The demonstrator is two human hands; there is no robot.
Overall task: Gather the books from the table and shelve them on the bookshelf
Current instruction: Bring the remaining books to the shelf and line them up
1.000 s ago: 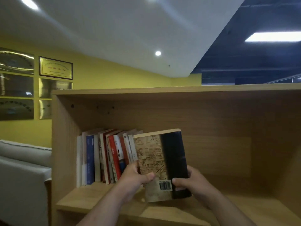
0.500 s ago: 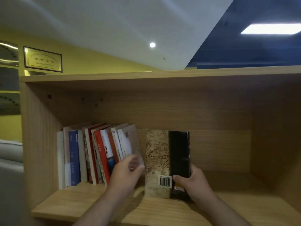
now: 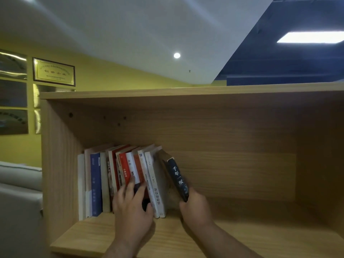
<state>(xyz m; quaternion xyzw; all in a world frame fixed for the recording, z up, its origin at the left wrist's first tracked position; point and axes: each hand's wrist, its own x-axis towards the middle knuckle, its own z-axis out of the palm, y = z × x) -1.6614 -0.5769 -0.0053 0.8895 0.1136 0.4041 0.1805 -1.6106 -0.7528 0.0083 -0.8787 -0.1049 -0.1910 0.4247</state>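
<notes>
Nearly seated: row of books (image 3: pixel 104 183) at left end of bookshelf (image 3: pixel 242 237), left hand (image 3: pixel 132 207) flat, fingers (image 3: pixel 130 185) pressing spines. At its right the dark-spined book (image 3: pixel 177 177) leans on the row, right hand (image 3: pixel 195 207) gripping its lower end. Table unseen, remainder unknown.

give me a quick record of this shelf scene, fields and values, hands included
setting: wooden bookshelf, one compartment in view; framed plaque on the yellow wall to its left
row of books: stands at the compartment's left end, spines out, the rightmost ones leaning left
dark-spined book: at the right end of the row, tilted left against it
left hand: fingers spread flat on the row's spines
right hand: grips the dark-spined book's lower end
stage: book on the shelf, not yet upright
</notes>
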